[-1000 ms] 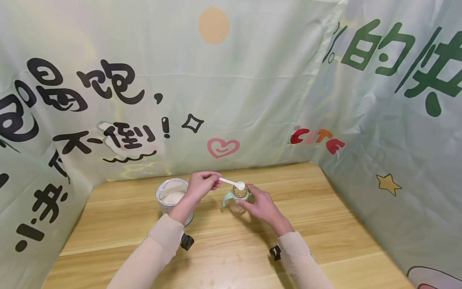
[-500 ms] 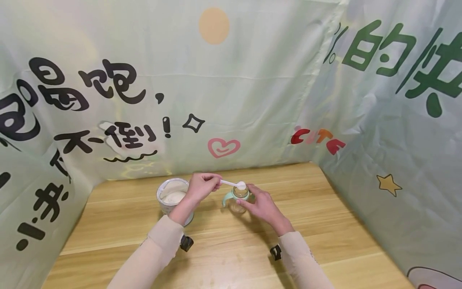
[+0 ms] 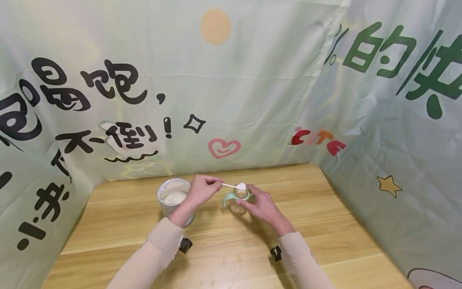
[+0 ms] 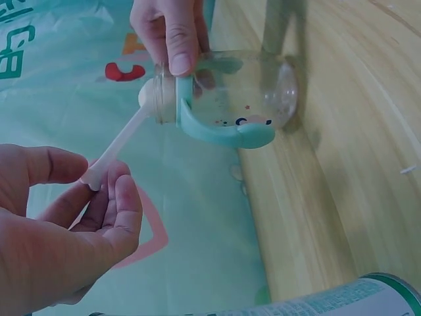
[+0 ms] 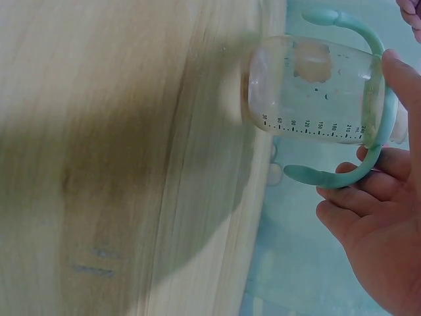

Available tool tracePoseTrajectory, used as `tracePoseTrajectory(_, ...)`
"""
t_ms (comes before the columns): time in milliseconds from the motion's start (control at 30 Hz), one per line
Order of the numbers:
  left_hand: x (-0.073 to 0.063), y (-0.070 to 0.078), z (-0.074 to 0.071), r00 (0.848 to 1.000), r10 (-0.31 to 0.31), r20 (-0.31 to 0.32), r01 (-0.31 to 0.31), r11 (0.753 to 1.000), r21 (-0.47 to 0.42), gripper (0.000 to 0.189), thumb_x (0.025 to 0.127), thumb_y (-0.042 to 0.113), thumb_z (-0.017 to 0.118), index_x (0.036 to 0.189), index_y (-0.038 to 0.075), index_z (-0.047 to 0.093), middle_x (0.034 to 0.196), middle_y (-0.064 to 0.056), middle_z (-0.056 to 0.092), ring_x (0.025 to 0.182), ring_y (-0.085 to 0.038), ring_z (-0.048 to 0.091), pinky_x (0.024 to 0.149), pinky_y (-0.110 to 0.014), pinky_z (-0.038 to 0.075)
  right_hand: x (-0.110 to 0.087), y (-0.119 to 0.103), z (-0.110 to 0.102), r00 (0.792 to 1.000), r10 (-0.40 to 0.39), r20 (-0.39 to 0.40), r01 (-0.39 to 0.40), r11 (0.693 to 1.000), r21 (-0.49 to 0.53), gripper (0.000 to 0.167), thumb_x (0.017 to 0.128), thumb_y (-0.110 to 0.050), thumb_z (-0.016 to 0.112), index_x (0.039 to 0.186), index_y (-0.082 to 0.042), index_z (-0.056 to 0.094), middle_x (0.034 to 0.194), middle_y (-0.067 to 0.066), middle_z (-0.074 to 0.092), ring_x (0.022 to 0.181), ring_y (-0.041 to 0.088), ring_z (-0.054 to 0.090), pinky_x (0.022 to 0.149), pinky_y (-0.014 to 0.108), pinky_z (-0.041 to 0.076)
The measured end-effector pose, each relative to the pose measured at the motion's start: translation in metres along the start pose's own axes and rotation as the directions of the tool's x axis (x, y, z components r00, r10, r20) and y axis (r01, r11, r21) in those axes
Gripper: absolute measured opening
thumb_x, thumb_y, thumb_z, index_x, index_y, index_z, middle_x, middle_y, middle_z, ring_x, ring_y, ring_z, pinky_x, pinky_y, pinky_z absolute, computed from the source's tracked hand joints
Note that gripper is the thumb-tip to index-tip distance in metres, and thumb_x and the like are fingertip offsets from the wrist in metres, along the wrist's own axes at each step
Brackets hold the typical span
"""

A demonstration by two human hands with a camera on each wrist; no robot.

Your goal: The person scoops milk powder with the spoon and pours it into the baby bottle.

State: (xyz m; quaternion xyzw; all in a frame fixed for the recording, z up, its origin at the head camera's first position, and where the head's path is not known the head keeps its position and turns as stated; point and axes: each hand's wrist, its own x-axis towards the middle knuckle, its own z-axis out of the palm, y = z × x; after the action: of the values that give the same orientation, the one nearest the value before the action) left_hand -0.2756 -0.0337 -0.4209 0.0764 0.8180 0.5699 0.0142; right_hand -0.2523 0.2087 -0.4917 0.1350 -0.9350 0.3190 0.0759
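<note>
Scoop (image 4: pixel 125 137) points rightward; bottle (image 3: pixel 237 206) upright.

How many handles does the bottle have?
2: in the right wrist view, one handle lies above the bottle, the other handle below it, by the right hand.

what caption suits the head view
Left hand holds a scoop at the mouth of a bottle in the right hand.

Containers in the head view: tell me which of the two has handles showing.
The clear cylindrical bottle: curved mint-green handles stick out from its collar. The pale cylindrical can of off-white powder, farther left in that view, shows none.
</note>
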Motion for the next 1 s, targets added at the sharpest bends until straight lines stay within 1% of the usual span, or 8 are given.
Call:
tracePoseTrajectory(67, -0.001, 0.0004, 0.0, 1.0, 0.025, 0.004, -0.025, 1.0, 0.011, 0.018, 0.09, 0.01, 0.071, 0.1, 0.007, 0.085, 0.086, -0.011, 0.081, 0.067, -0.005, 0.061, 0.054, -0.02, 0.04, -0.0005, 0.0004, 0.0, 1.0, 0.001, -0.001, -0.001, 1.0, 0.007, 0.073, 0.096, -0.046, 0.077, 0.152, -0.004, 0.054, 0.155, 0.019, 0.056, 0.143, 0.04, 0.054, 0.12, 0.054, 0.043)
tracePoseTrajectory(133, -0.0018, 0.0008, -0.0001, 0.999, 0.046, 0.008, -0.046, 0.999, 0.026, 0.017, 0.091, 0.01, 0.071, 0.1, 0.007, 0.085, 0.088, -0.013, 0.081, 0.067, -0.004, 0.061, 0.055, -0.021, 0.04, -0.0006, 0.0008, 0.0, 1.0, -0.001, -0.003, 0.001, 1.0, 0.015, 0.074, 0.096, -0.046, 0.076, 0.152, -0.004, 0.054, 0.155, 0.019, 0.056, 0.143, 0.04, 0.054, 0.12, 0.054, 0.043)
tracePoseTrajectory(233, -0.0026, 0.0006, 0.0, 0.998, 0.068, 0.012, -0.069, 0.996, 0.048, 0.016, 0.092, 0.01, 0.071, 0.099, 0.007, 0.085, 0.093, -0.011, 0.082, 0.073, -0.005, 0.065, 0.059, -0.021, 0.045, -0.001, 0.0011, -0.0004, 1.0, -0.002, -0.006, 0.002, 1.0, 0.025, 0.074, 0.096, -0.047, 0.076, 0.152, -0.004, 0.054, 0.154, 0.019, 0.056, 0.143, 0.04, 0.054, 0.12, 0.055, 0.043)
tracePoseTrajectory(367, -0.0034, -0.0009, -0.0001, 0.994, 0.105, 0.019, -0.106, 0.991, 0.077, 0.014, 0.092, 0.008, 0.072, 0.099, 0.007, 0.085, 0.099, -0.009, 0.082, 0.081, -0.009, 0.07, 0.065, -0.023, 0.051, -0.0012, 0.0011, -0.0007, 1.0, -0.01, -0.008, 0.01, 0.999, 0.03, 0.073, 0.096, -0.046, 0.077, 0.152, -0.004, 0.054, 0.154, 0.018, 0.057, 0.143, 0.039, 0.054, 0.119, 0.054, 0.043)
tracePoseTrajectory(533, -0.0039, -0.0024, 0.0, 0.99, 0.134, 0.031, -0.136, 0.987, 0.086, 0.014, 0.092, 0.006, 0.072, 0.096, 0.008, 0.086, 0.101, -0.01, 0.082, 0.081, -0.01, 0.07, 0.067, -0.023, 0.052, -0.0015, 0.0016, -0.0009, 1.0, -0.024, -0.007, 0.024, 0.999, 0.028, 0.07, 0.096, -0.045, 0.076, 0.15, -0.005, 0.055, 0.152, 0.016, 0.06, 0.141, 0.037, 0.057, 0.118, 0.053, 0.045)
tracePoseTrajectory(767, -0.0036, -0.0036, 0.0001, 0.991, 0.132, 0.036, -0.135, 0.987, 0.083, 0.015, 0.091, 0.006, 0.072, 0.096, 0.009, 0.086, 0.103, -0.009, 0.082, 0.08, -0.007, 0.067, 0.067, -0.023, 0.05, -0.0013, 0.002, -0.0005, 0.999, -0.033, -0.011, 0.034, 0.999, 0.037, 0.068, 0.097, -0.045, 0.076, 0.149, -0.006, 0.057, 0.149, 0.016, 0.062, 0.138, 0.037, 0.059, 0.116, 0.054, 0.047)
tracePoseTrajectory(900, -0.0038, -0.0041, -0.0002, 0.992, 0.114, 0.048, -0.117, 0.991, 0.067, 0.015, 0.092, 0.008, 0.072, 0.099, 0.006, 0.085, 0.093, -0.009, 0.082, 0.076, -0.006, 0.066, 0.065, -0.022, 0.05, -0.0007, 0.0021, 0.0001, 0.999, -0.04, -0.018, 0.041, 0.999, 0.032, 0.066, 0.096, -0.045, 0.077, 0.147, -0.007, 0.059, 0.148, 0.015, 0.063, 0.138, 0.037, 0.06, 0.116, 0.053, 0.048)
tracePoseTrajectory(1000, -0.0034, -0.0052, 0.0, 0.995, 0.088, 0.054, -0.091, 0.994, 0.059, 0.015, 0.093, 0.009, 0.072, 0.1, 0.005, 0.084, 0.083, -0.007, 0.08, 0.072, -0.005, 0.063, 0.062, -0.021, 0.047, -0.0007, 0.0016, 0.0005, 0.999, -0.037, -0.02, 0.038, 0.999, 0.028, 0.066, 0.096, -0.044, 0.077, 0.147, -0.007, 0.059, 0.15, 0.016, 0.062, 0.139, 0.037, 0.059, 0.117, 0.054, 0.047)
